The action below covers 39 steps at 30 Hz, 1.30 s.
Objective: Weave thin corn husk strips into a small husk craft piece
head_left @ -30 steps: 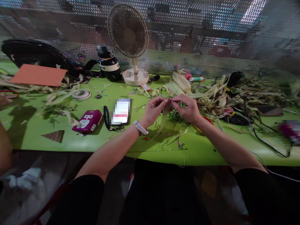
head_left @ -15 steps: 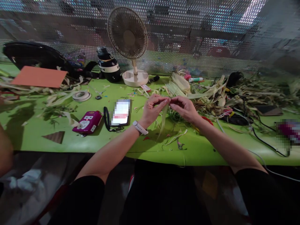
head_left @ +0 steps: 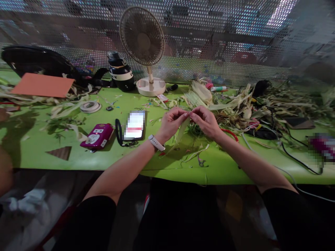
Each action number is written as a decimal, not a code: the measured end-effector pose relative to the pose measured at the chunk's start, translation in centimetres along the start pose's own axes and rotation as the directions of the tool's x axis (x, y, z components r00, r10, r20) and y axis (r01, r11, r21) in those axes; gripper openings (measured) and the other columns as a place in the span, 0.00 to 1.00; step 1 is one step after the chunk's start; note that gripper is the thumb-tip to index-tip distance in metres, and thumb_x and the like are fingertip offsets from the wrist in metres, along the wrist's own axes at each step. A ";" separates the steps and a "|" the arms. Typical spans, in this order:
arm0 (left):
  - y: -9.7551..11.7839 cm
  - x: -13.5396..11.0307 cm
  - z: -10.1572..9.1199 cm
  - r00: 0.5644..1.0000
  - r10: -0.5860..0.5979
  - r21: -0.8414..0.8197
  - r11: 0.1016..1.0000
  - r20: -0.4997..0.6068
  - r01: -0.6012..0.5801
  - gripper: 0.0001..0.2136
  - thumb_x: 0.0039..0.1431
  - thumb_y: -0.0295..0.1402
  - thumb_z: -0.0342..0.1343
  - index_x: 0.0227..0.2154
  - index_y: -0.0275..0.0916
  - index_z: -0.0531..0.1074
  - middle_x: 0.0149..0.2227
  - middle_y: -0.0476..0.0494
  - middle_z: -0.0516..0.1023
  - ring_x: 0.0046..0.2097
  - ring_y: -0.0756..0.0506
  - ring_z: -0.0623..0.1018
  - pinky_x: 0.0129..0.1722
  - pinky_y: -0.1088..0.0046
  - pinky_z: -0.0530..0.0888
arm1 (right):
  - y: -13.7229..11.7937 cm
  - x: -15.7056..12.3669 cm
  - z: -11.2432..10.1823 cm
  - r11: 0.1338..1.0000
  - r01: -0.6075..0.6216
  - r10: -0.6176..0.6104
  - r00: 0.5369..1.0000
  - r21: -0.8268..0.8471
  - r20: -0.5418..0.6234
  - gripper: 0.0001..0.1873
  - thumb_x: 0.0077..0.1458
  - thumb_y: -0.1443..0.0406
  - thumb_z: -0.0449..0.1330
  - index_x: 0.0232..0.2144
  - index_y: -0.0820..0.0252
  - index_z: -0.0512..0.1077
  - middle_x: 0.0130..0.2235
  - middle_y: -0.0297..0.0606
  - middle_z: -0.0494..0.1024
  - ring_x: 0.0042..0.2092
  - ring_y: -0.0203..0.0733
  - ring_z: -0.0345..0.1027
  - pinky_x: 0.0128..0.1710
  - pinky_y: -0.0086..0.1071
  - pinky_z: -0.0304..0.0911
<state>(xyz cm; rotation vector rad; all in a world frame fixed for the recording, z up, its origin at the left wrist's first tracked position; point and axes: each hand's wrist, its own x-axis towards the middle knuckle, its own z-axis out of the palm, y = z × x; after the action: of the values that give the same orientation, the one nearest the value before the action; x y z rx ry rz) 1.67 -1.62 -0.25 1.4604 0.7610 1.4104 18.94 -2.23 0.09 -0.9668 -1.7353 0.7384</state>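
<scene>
Over the green table (head_left: pixel 157 164), my left hand (head_left: pixel 173 122) and my right hand (head_left: pixel 205 122) meet at the fingertips. Both pinch the top end of a pale green strip of corn husk (head_left: pixel 181 134), which hangs down below the left fingers toward the table. The exact grip at the tips is too small to make out. A white watch band (head_left: pixel 156 143) is on my left wrist. Behind my hands lies a heap of dry and green corn husks (head_left: pixel 225 104), partly hidden by the right hand.
A lit phone (head_left: pixel 134 125) and a purple power strip (head_left: pixel 97 136) lie to the left. A fan (head_left: pixel 151 87), a black bottle (head_left: pixel 121 75) and a tape roll (head_left: pixel 90 106) stand farther back. Cables (head_left: pixel 295 158) run at right. Another person's arm (head_left: pixel 5 170) shows at the left edge.
My hands stay together, with the fingers slightly shifted. The husk strip has turned and now looks wider, its lower end swung left. The other person's hand has appeared at the left edge.
</scene>
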 end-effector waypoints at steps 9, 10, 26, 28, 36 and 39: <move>-0.1 0.3 -0.1 0.940 -0.299 -0.285 0.898 0.165 0.336 0.11 0.45 0.40 0.71 0.27 0.39 0.80 0.32 0.47 0.82 0.37 0.50 0.78 0.42 0.70 0.75 | 0.8 0.3 -0.1 0.982 0.157 -0.156 0.988 -0.109 0.020 0.20 0.64 0.48 0.54 0.35 0.56 0.73 0.31 0.34 0.76 0.32 0.37 0.70 0.34 0.33 0.70; -0.1 0.3 -0.1 0.938 -0.307 -0.288 0.894 0.163 0.343 0.11 0.46 0.40 0.71 0.27 0.38 0.80 0.32 0.47 0.82 0.36 0.50 0.78 0.42 0.71 0.75 | 0.7 0.3 -0.2 0.967 0.189 -0.191 0.982 -0.169 0.004 0.19 0.64 0.49 0.54 0.35 0.56 0.74 0.32 0.36 0.77 0.33 0.38 0.71 0.35 0.34 0.70; -0.1 0.3 -0.1 0.921 -0.373 -0.305 0.869 0.115 0.390 0.10 0.48 0.39 0.69 0.28 0.40 0.79 0.34 0.46 0.81 0.36 0.50 0.77 0.36 0.74 0.75 | 0.9 0.3 -0.8 0.832 0.338 -0.360 0.932 -0.441 0.035 0.15 0.65 0.56 0.54 0.42 0.53 0.80 0.39 0.42 0.83 0.40 0.47 0.76 0.43 0.41 0.71; 0.0 0.2 -0.1 0.914 -0.371 -0.287 0.868 0.166 0.405 0.10 0.45 0.36 0.71 0.30 0.39 0.78 0.34 0.47 0.80 0.36 0.51 0.77 0.37 0.74 0.76 | 0.9 0.2 -0.7 0.824 0.325 -0.361 0.933 -0.464 0.012 0.15 0.66 0.56 0.54 0.41 0.53 0.79 0.38 0.41 0.83 0.40 0.46 0.75 0.43 0.41 0.71; -0.1 0.2 0.1 0.922 -0.330 -0.208 0.905 0.202 0.370 0.12 0.48 0.36 0.69 0.30 0.38 0.72 0.29 0.52 0.75 0.30 0.53 0.76 0.33 0.75 0.75 | 0.2 0.4 -0.5 0.883 0.298 -0.343 0.937 -0.362 -0.064 0.11 0.63 0.58 0.57 0.35 0.54 0.79 0.36 0.39 0.82 0.40 0.45 0.75 0.44 0.42 0.70; 0.1 0.1 0.1 0.926 -0.316 -0.189 0.916 0.206 0.354 0.14 0.49 0.39 0.69 0.31 0.38 0.71 0.29 0.52 0.75 0.27 0.54 0.75 0.29 0.76 0.75 | 0.4 0.5 -0.6 0.942 0.205 -0.238 0.966 -0.264 -0.099 0.12 0.61 0.56 0.60 0.35 0.56 0.79 0.36 0.39 0.82 0.38 0.44 0.75 0.41 0.41 0.71</move>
<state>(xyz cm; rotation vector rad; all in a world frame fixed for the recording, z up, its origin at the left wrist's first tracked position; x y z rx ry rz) 1.73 -1.54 -0.13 1.1919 0.6823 1.0546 19.56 -1.54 0.20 -0.9446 -1.8143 0.3063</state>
